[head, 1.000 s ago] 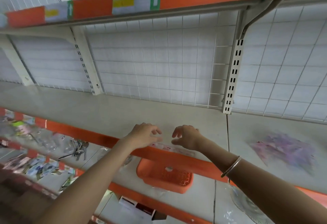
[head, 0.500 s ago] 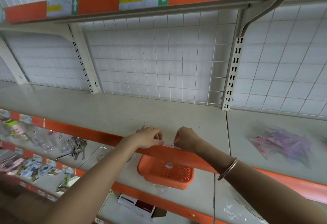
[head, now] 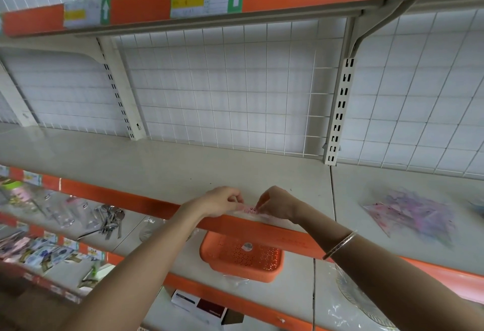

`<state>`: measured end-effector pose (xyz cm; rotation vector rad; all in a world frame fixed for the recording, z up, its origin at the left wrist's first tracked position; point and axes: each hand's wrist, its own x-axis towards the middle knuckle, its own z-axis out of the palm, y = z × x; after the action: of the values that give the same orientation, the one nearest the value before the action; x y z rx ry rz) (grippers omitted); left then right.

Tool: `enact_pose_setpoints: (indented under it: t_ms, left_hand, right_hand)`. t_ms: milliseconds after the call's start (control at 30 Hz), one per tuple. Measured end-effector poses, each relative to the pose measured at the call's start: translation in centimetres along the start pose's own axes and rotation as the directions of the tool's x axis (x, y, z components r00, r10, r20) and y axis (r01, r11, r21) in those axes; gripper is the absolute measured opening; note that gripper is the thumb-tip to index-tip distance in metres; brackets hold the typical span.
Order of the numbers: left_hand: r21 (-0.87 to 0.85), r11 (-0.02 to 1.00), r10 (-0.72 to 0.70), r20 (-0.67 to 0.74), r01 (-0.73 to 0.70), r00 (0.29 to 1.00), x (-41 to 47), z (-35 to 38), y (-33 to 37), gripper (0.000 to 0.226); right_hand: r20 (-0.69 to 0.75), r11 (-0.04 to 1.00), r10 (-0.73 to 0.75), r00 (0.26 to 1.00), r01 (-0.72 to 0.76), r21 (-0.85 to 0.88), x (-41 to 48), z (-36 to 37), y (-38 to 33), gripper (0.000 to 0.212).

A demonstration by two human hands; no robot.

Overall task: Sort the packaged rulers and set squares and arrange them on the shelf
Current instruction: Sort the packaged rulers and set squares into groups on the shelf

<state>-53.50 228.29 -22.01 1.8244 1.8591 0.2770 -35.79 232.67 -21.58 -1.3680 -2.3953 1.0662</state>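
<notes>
Presently, the middle shelf [head: 157,163] runs wide and pale from left to right, with a white wire grid behind it and an orange strip along its near edge. On its right section, well apart from the hands, lies a loose pile of packaged set squares [head: 416,215], pink and purple under clear wrap, spread flat. On the lower shelf an orange basket [head: 241,257] sits directly beneath the work area, and a cluster of spoons [head: 111,219] lies further left on that level.

Both arms reach to the near edge of the middle shelf. The left hand [head: 222,202] has its fingers curled and pinches the left end of a packaged ruler [head: 250,210]. The right hand [head: 275,205], fingers likewise curled, pinches the same item just right of its pink printed end. The packaged ruler lies lengthways along the near edge. Whether it rests on the surface or is held just above it cannot be told, and much of its length is hidden under the right hand.

Handling assessment: the item is judged very light, long and thin. The ruler should be stiff along its length, but the clear wrap looks slick and loose. A pinch on film alone may slip. A firmer hold would be across the width, on the ruler itself, near each end. Thin plastic may snap if flexed. Placement so near the edge risks a fall toward the basket.
</notes>
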Motion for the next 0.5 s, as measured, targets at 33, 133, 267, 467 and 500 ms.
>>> enact_pose_setpoints:
  t_ms: [33,133,267,467,500]
  left_hand:
    - [0.008,1.0,0.011,-0.042,-0.011,0.999,0.1,0.0,0.1,0.011]
    - [0.06,0.998,0.038,-0.18,-0.028,0.983,1.1,0.1,0.9,0.016]
    - [0.248,0.966,0.174,-0.406,-0.076,0.897,2.5,0.0,2.7,0.032]
    - [0.322,0.935,0.271,-0.378,-0.149,0.885,5.2,1.1,7.3,0.045]
    - [0.329,0.93,0.287,-0.367,-0.165,0.885,5.7,1.5,8.2,0.045]
  right_hand:
    - [-0.03,1.0,-0.001,1.0,0.001,-0.001,0.0,-0.2,0.1,0.02]
    - [-0.095,1.0,-0.01,0.995,0.008,-0.027,-0.2,-1.2,0.5,0.019]
    - [-0.255,0.998,0.012,0.967,-0.025,-0.049,-1.0,-3.6,2.0,0.024]
    - [-0.483,0.99,0.102,0.87,-0.138,-0.038,-3.3,-8.0,6.5,0.03]
    - [-0.506,0.987,0.116,0.855,-0.154,-0.034,-3.7,-8.8,7.4,0.027]
